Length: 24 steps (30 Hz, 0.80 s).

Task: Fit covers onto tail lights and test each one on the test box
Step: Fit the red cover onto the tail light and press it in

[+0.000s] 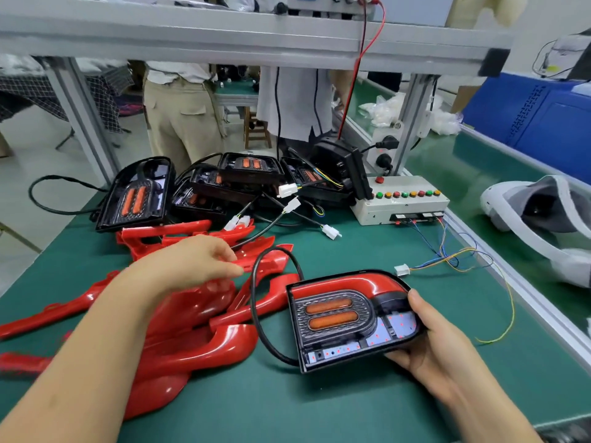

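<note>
The fitting step looks to be in hand. The right hand [438, 340] grips the tail light [345, 318] by its right edge, thumb curled over the rim, low over the surface [351, 407]. A glossy red piece [351, 280] already caps the light's curved top (seemingly a cover). The left hand [195, 260] pinches a cover [265, 262] on the smooth hard-plastic pile [198, 318] beneath it. Next, probably, the light's cable [254, 302] must reach the test box [399, 203], well beyond the right hand.

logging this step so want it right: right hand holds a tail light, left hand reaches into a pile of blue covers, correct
Not quite: the covers are red, not blue. The head view shows the right hand holding the tail light while the left hand reaches into the pile of red covers.
</note>
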### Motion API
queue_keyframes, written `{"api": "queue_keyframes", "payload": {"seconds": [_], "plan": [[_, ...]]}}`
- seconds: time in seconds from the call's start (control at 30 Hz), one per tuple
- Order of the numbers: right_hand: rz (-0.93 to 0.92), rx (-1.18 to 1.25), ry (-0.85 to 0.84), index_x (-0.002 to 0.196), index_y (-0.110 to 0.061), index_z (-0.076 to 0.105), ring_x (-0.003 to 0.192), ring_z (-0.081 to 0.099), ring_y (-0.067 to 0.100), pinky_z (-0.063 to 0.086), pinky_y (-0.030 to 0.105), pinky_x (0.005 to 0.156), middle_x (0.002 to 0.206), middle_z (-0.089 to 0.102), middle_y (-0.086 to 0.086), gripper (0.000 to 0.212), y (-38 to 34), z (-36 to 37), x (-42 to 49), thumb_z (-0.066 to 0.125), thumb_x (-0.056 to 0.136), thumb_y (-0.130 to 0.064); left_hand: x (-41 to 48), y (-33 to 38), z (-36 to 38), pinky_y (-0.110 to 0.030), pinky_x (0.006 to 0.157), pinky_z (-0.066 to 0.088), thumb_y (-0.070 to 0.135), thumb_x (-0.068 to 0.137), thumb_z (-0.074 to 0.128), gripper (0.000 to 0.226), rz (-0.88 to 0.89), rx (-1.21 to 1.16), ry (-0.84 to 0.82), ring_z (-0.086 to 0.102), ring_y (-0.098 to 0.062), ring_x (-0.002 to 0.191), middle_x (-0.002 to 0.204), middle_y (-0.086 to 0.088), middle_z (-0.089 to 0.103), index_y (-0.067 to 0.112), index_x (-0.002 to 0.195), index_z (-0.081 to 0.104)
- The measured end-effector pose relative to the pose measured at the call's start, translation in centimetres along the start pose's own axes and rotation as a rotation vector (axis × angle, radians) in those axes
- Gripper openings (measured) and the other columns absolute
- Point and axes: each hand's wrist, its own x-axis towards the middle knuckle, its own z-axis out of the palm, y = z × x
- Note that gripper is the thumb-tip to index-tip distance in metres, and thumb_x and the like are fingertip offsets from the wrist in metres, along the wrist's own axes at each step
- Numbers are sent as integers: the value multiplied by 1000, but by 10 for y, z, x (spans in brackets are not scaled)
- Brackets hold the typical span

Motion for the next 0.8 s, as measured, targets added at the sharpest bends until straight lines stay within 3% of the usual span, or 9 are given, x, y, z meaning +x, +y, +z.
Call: {"api": "queue_keyframes", "payload": {"seconds": [0.13, 0.23, 0.3, 0.4, 0.47, 0.57, 0.67, 0.8], "plan": [[9, 22, -14, 101, -10, 68, 72, 73, 23, 57, 36, 51, 95, 75, 13, 39, -1, -2, -1, 42, 99, -39, -7, -6, -17, -22, 60, 44, 35, 85, 67, 13, -36, 169, 23, 62, -8, 57, 62, 6, 70, 24, 79, 72], [18, 19, -21, 103, -10, 67, 70, 73, 24, 57, 36, 51, 94, 75, 14, 39, -1, -4, -2, 37, 100, -36, -11, 1, -23, -26, 61, 42, 40, 89, 60, 23, -58, 249, 163, 58, -10, 59, 58, 7, 66, 22, 83, 73], [20, 25, -22, 102, -10, 68, 72, 73, 25, 57, 37, 51, 95, 75, 14, 39, 0, -5, -2, 38, 101, -35, -17, 14, -16, -30, 69, 44, 42, 91, 55, 22, -20, 257, 300, 58, -13, 68, 68, 10, 65, 26, 92, 70], [33, 38, -34, 102, -9, 69, 76, 73, 26, 57, 37, 53, 100, 74, 15, 42, 0, -6, -3, 39, 100, -38, -35, 52, 18, -36, 81, 49, 48, 86, 55, 20, 229, 124, 450, 61, -13, 86, 86, 15, 65, 38, 99, 68], [39, 51, -38, 104, -8, 69, 78, 73, 27, 58, 37, 54, 102, 73, 16, 44, 1, -7, -3, 39, 100, -40, -48, 77, 60, -36, 84, 48, 50, 88, 53, 29, 433, 110, 403, 59, -12, 93, 92, 11, 63, 34, 107, 69], [42, 81, -51, 109, -5, 67, 80, 73, 29, 60, 40, 60, 106, 72, 19, 49, 3, -8, -4, 39, 98, -43, -66, 98, 116, -29, 70, 54, 50, 83, 45, 40, 584, 224, 413, 61, -15, 82, 85, 9, 63, 27, 103, 72], [30, 62, -59, 108, -2, 67, 77, 72, 28, 59, 39, 58, 105, 71, 22, 56, 5, -10, -5, 39, 95, -48, -74, 100, 146, -19, 50, 49, 43, 77, 47, 37, 639, 274, 428, 61, -15, 66, 73, 9, 61, 25, 91, 76], [2, 61, -74, 104, -1, 70, 81, 73, 30, 57, 37, 55, 105, 70, 24, 60, 7, -9, -6, 41, 90, -52, -74, 93, 160, -19, 49, 45, 42, 76, 48, 39, 636, 290, 499, 58, -16, 61, 73, 6, 61, 22, 91, 77]]}}
